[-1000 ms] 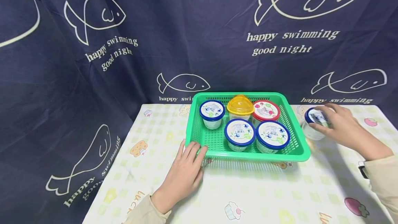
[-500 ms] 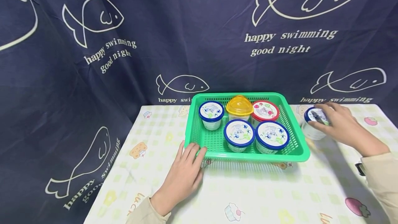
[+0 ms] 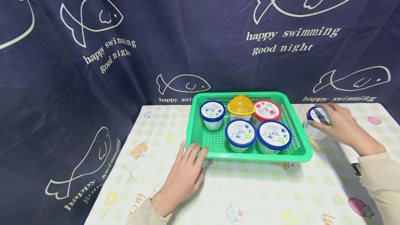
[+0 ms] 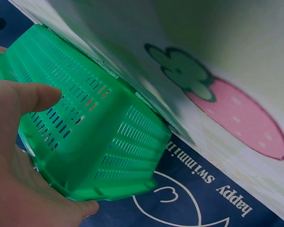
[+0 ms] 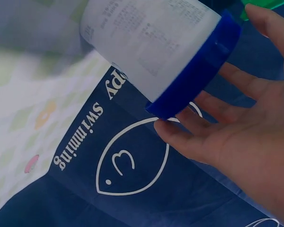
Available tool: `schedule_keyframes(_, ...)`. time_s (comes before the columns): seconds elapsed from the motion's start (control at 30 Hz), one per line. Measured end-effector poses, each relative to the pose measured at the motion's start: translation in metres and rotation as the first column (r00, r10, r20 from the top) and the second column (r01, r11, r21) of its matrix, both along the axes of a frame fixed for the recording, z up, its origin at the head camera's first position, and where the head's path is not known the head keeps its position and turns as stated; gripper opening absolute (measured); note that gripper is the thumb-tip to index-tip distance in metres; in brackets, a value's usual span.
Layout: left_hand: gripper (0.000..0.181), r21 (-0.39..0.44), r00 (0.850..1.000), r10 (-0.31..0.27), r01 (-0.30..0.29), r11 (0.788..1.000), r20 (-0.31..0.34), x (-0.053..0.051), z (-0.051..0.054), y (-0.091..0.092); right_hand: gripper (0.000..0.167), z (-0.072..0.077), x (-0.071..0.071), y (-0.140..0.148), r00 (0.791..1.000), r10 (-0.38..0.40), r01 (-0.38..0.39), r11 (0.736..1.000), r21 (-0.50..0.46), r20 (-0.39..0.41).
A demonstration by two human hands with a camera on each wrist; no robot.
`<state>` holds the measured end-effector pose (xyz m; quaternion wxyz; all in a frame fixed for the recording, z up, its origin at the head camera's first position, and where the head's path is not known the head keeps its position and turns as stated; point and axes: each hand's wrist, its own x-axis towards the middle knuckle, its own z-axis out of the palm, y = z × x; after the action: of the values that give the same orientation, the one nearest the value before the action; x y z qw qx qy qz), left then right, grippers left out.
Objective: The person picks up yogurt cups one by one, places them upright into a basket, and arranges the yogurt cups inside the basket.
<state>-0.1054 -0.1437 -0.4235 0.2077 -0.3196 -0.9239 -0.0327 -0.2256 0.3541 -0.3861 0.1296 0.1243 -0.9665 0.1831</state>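
Note:
My right hand point(image 3: 340, 126) curves over a blue-lidded plastic tub point(image 3: 313, 132) right of the basket, fingers and thumb around its lid. In the right wrist view, the white tub point(image 5: 146, 42) has printed text, and several fingertips lie along the blue lid point(image 5: 203, 71). The palm stays off the lid. My left hand point(image 3: 184, 173) holds the front left corner of a green plastic basket point(image 3: 243, 156), fingers over the rim. In the left wrist view, its thumb point(image 4: 42, 97) lies by the slotted outer wall point(image 4: 85, 151).
Inside the basket stand several tubs: blue-lidded ones point(image 3: 241, 133), a red-lidded one point(image 3: 267, 109) and one with a raised yellow lid point(image 3: 241, 105). A patterned tablecloth point(image 3: 256, 190) covers the table. A dark blue fish-print curtain point(image 3: 203, 37) hangs behind it.
The right forearm has shifted slightly left, while its hand stays at the tub's lid. The left hand, the basket and its tubs have kept their places.

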Motion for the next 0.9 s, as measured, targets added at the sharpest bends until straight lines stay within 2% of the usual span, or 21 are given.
schedule_keyframes(0.47, 0.069, 0.003, 1.0, -0.01, 0.01, 1.0, 0.009, 0.001, -0.005, 0.001, 0.074, -0.018, 0.006, 0.0, 0.995, -0.095, 0.096, 0.995, -0.031, 0.041)
schedule_keyframes(0.73, 0.066, 0.026, 1.0, -0.009, 0.009, 1.0, 0.01, 0.002, -0.003, 0.001, 0.069, -0.021, 0.004, -0.001, 0.997, -0.075, 0.076, 0.997, -0.031, 0.03)
schedule_keyframes(0.9, 0.066, 0.024, 1.0, -0.013, 0.013, 1.0, 0.0, 0.001, -0.001, 0.0, 0.065, -0.02, 0.002, -0.002, 0.998, -0.062, 0.062, 0.998, -0.02, -0.006)
